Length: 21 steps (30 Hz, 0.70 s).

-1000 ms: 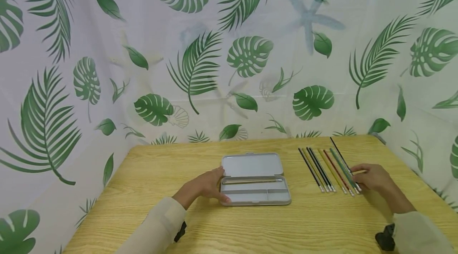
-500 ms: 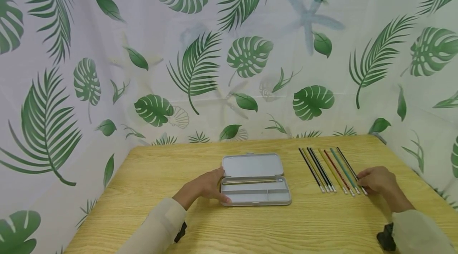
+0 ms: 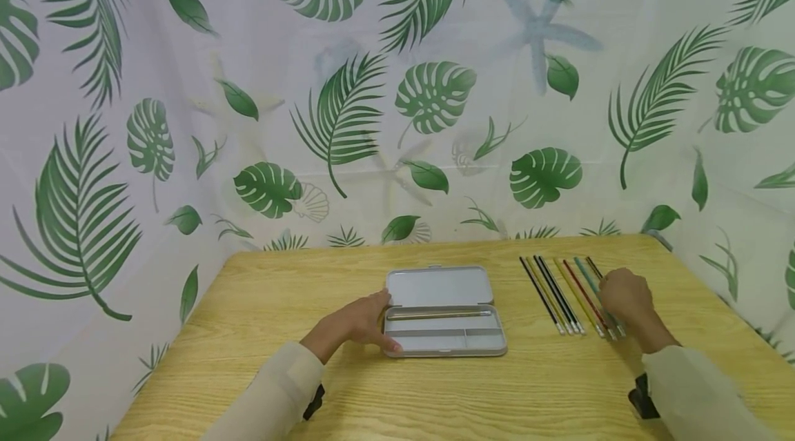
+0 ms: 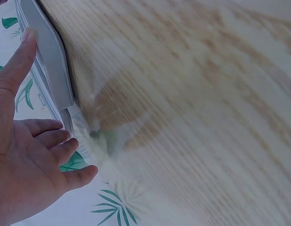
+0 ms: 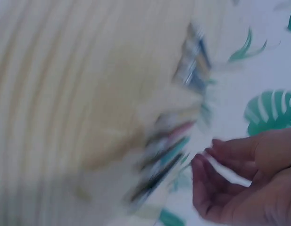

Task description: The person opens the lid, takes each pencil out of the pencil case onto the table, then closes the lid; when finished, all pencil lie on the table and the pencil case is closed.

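Observation:
A white pencil case (image 3: 437,351) lies with its lid (image 3: 438,286) back and one gold-brown pencil (image 3: 435,315) in its long compartment. My left hand (image 3: 355,322) rests at the case's left side, thumb on the front corner and fingers near the lid edge; in the left wrist view the fingers are relaxed. My right hand (image 3: 627,297) is over the right end of a row of pencils, covering part of the black pencil (image 3: 593,267) and the teal pencil (image 3: 582,266). In the right wrist view its fingers are loosely curled, apart from the blurred black pencil (image 5: 157,179).
Left of the right hand lie a red pencil (image 3: 579,282), a yellow pencil (image 3: 569,288) and several dark pencils (image 3: 549,284), erasers toward me. The wooden table (image 3: 472,399) ends at a leaf-printed cloth (image 3: 435,206) behind and at both sides.
The right hand laid the black pencil down at the row's right end, let go, then moved left and away from me over the pencils. The left hand has stayed at the case.

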Available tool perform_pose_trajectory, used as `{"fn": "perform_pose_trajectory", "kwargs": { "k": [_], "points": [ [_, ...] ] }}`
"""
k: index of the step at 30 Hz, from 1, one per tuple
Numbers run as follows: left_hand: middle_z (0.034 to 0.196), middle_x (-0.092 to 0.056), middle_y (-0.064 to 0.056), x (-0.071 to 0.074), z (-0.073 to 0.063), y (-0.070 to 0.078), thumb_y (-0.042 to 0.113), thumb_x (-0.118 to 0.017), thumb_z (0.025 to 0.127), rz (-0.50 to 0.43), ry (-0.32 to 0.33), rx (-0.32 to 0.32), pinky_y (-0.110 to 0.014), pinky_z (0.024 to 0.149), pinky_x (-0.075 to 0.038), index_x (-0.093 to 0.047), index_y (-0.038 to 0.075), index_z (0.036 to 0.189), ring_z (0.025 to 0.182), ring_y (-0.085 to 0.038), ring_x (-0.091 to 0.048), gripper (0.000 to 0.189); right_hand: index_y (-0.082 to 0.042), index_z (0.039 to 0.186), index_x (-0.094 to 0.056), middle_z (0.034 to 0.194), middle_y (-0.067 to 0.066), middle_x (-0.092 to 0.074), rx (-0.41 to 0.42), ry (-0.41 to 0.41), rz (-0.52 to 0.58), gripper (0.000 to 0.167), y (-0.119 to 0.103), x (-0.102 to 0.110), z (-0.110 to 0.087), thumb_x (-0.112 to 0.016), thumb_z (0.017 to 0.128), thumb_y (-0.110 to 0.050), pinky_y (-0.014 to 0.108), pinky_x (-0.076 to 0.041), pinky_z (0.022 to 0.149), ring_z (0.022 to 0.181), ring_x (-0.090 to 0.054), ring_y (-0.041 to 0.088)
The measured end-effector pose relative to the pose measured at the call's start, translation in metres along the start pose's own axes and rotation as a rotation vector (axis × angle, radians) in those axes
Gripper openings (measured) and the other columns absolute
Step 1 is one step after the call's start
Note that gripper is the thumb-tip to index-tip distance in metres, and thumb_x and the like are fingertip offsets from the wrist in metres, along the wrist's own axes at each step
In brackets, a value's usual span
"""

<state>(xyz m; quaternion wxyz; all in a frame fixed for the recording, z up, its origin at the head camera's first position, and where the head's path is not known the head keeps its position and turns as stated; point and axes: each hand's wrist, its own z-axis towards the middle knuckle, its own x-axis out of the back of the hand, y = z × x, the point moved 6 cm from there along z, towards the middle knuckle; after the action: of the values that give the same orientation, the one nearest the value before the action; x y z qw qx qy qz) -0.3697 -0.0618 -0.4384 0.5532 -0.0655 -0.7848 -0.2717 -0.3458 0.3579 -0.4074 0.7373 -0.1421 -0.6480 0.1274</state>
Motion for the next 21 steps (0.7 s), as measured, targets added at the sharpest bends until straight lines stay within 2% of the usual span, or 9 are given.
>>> {"fn": "perform_pose_trajectory", "kwargs": {
  "k": [2, 4, 8, 12, 16, 21],
  "points": [
    [0.158, -0.019, -0.016, 0.000, 0.000, 0.000, 0.050, -0.079, 0.071, 0.002, 0.000, -0.001, -0.042, 0.118, -0.026, -0.018, 0.000, 0.151, 0.145, -0.030, -0.023, 0.112, 0.010, 0.077, -0.063, 0.073, 0.021, -0.064, 0.057, -0.007, 0.046, 0.023, -0.019, -0.005, 0.005, -0.049, 0.090, -0.002, 0.037, -0.051, 0.052, 0.061, -0.060, 0.028],
    [0.158, -0.019, -0.016, 0.000, 0.000, 0.000, 0.050, -0.079, 0.071, 0.000, 0.001, 0.000, -0.042, 0.118, -0.026, -0.018, 0.000, 0.151, 0.145, -0.030, -0.023, 0.113, 0.013, 0.105, -0.063, 0.099, 0.028, -0.065, 0.125, -0.030, 0.120, 0.024, -0.037, -0.013, 0.008, -0.055, 0.092, -0.006, 0.044, -0.055, 0.066, 0.083, -0.064, 0.038],
    [0.157, -0.020, -0.016, 0.000, 0.000, 0.000, 0.050, -0.079, 0.070, -0.003, 0.006, -0.002, -0.043, 0.118, -0.026, -0.018, 0.000, 0.151, 0.145, -0.031, -0.024, 0.113, 0.006, 0.111, -0.064, 0.103, 0.023, -0.066, 0.234, -0.081, 0.263, 0.024, -0.070, -0.032, 0.011, -0.059, 0.093, -0.009, 0.043, -0.054, 0.072, 0.092, -0.063, 0.036],
    [0.157, -0.021, -0.017, 0.000, -0.001, 0.000, 0.050, -0.079, 0.071, -0.003, 0.008, -0.009, -0.042, 0.117, -0.027, -0.018, -0.001, 0.151, 0.145, -0.031, -0.025, 0.113, 0.003, 0.110, -0.065, 0.103, 0.017, -0.067, 0.313, -0.109, 0.337, 0.022, -0.099, -0.046, 0.012, -0.060, 0.092, -0.010, 0.041, -0.055, 0.075, 0.093, -0.063, 0.031],
    [0.156, -0.022, -0.018, 0.000, -0.002, 0.000, 0.049, -0.079, 0.071, -0.003, 0.013, -0.015, -0.042, 0.117, -0.027, -0.018, -0.001, 0.150, 0.144, -0.031, -0.026, 0.112, 0.000, 0.109, -0.067, 0.102, 0.013, -0.069, 0.331, -0.146, 0.366, 0.021, -0.119, -0.060, 0.013, -0.061, 0.092, -0.010, 0.037, -0.055, 0.075, 0.092, -0.065, 0.026],
    [0.156, -0.022, -0.018, 0.000, -0.001, 0.001, 0.049, -0.079, 0.072, -0.014, 0.016, -0.022, -0.042, 0.117, -0.028, -0.017, -0.002, 0.150, 0.144, -0.031, -0.026, 0.112, -0.001, 0.103, -0.070, 0.097, 0.010, -0.071, 0.333, -0.220, 0.398, 0.016, -0.134, -0.074, 0.013, -0.061, 0.091, -0.007, 0.032, -0.055, 0.072, 0.088, -0.065, 0.020]
  ]
}}
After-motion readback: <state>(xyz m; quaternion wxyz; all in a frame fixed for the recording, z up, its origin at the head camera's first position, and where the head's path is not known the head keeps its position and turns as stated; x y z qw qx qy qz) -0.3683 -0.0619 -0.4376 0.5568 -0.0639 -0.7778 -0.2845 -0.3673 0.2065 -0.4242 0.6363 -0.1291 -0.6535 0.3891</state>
